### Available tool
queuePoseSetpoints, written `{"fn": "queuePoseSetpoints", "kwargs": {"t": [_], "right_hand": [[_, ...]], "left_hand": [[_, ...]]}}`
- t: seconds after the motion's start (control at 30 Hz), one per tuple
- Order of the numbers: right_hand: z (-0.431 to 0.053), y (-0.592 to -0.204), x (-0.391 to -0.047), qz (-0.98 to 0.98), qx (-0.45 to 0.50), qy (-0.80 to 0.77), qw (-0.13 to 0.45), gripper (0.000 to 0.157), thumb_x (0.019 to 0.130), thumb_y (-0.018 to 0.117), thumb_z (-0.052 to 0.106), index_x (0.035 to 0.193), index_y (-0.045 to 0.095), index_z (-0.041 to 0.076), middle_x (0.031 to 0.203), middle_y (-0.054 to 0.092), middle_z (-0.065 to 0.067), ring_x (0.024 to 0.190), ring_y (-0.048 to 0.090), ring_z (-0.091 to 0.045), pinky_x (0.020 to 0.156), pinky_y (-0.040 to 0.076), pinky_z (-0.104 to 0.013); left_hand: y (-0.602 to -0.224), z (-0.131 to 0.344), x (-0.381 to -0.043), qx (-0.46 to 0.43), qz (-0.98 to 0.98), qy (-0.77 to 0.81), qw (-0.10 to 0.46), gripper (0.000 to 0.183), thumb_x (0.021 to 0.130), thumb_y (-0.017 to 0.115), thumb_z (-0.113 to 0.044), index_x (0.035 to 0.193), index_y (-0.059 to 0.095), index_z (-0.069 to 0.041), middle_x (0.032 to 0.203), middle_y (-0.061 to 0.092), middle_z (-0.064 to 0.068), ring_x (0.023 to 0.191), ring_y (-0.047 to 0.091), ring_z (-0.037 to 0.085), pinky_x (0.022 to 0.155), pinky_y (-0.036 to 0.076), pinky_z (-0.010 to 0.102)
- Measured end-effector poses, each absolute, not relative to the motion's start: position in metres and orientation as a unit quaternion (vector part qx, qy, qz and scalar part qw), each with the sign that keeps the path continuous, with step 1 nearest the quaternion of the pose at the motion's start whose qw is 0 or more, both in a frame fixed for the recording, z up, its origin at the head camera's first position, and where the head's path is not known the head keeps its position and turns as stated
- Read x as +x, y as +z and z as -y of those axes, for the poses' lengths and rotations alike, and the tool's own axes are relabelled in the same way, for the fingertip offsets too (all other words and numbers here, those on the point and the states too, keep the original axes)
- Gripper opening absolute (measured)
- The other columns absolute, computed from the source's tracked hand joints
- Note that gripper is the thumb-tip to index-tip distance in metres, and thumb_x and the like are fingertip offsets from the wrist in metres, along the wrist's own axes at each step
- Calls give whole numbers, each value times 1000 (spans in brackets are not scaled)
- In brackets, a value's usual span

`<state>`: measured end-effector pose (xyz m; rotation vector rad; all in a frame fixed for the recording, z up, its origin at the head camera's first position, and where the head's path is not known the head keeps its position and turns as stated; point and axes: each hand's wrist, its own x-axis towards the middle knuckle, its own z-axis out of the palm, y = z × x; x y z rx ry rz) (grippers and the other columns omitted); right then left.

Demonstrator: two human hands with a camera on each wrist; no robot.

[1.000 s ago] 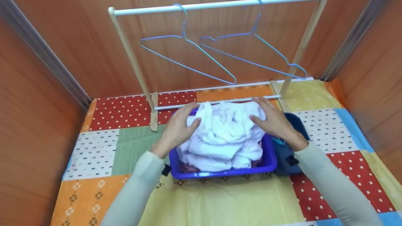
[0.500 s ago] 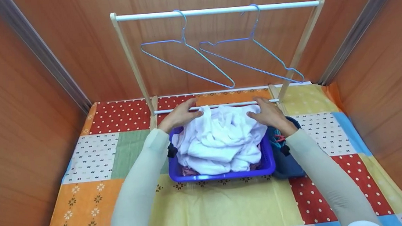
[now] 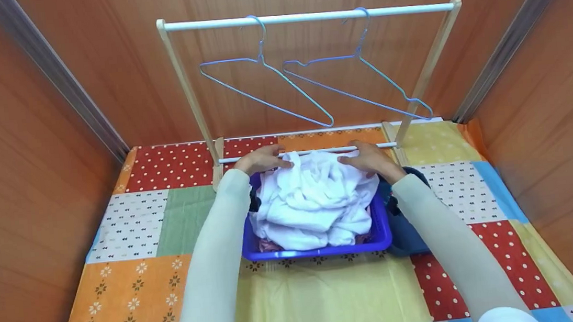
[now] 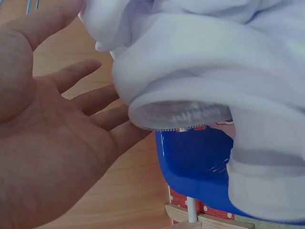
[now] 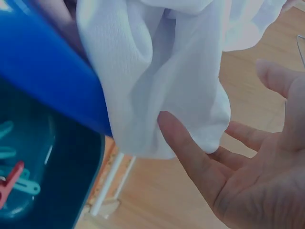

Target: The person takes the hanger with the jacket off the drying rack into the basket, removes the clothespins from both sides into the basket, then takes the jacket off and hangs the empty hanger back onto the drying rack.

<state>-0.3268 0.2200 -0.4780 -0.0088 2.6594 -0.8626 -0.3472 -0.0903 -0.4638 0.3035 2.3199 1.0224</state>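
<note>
A white knit garment (image 3: pixel 316 200) lies bunched in a purple-blue plastic basket (image 3: pixel 316 251), with darker reddish fabric (image 3: pixel 269 244) showing beneath it. My left hand (image 3: pixel 264 160) is at the heap's far left, fingers spread. In the left wrist view, the fingertips of that hand (image 4: pixel 57 124) reach behind a fold and the thumb meets the cloth. Opposite, my right hand (image 3: pixel 368 159) is at the far right side of the heap. One finger of the right hand (image 5: pixel 262 176) lies against the cloth, with the thumb apart from it.
Two blue wire hangers (image 3: pixel 292 112) (image 3: pixel 391 102) hang from the white bar (image 3: pixel 304 16) of a wooden rack behind the basket. A dark blue tub (image 3: pixel 408 236) stands right of it, holding coloured clothes pegs (image 5: pixel 19 181). Wood-grain panels (image 3: pixel 551 130) surround the patchwork cloth (image 3: pixel 331 298).
Both hands have shifted inward; the left has also moved toward the far edge of the heap. The camera view has tilted slightly. The garment stays in the basket.
</note>
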Motion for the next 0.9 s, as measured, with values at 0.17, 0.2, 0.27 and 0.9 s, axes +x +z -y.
{"fn": "queuePoseSetpoints", "kwargs": {"t": [0.17, 0.2, 0.27, 0.9], "right_hand": [[-208, -481, -333, -935, -21, -307, 178, 81, 88, 59, 63, 151, 35, 19, 158, 32, -15, 138, 38, -37, 101, 46, -53], [-205, -482, -334, -934, -26, -308, 180, 82, 87, 59, 64, 151, 35, 19, 158, 32, -15, 140, 37, -37, 102, 45, -55], [-199, -485, -337, -930, -34, -312, 189, 85, 86, 58, 67, 152, 34, 19, 159, 31, -15, 143, 34, -37, 107, 40, -58], [-151, -498, -343, -899, -44, -359, 246, 82, 87, 69, 48, 155, 28, 25, 162, 25, -7, 150, 21, -33, 120, 19, -60]], "left_hand": [[-466, 85, -357, 98, -872, 373, 301, 78, 88, 70, -41, 154, 33, -21, 160, 31, 7, 149, 25, 29, 121, 22, 52], [-466, 84, -358, 96, -873, 373, 300, 77, 88, 71, -40, 153, 34, -22, 160, 31, 7, 149, 25, 29, 121, 22, 53], [-468, 81, -360, 92, -871, 377, 301, 77, 87, 72, -39, 152, 35, -22, 159, 33, 7, 148, 27, 30, 120, 22, 54], [-482, 76, -361, 90, -859, 368, 344, 78, 88, 72, -30, 154, 30, -31, 160, 31, 3, 147, 27, 28, 120, 21, 57]]}}
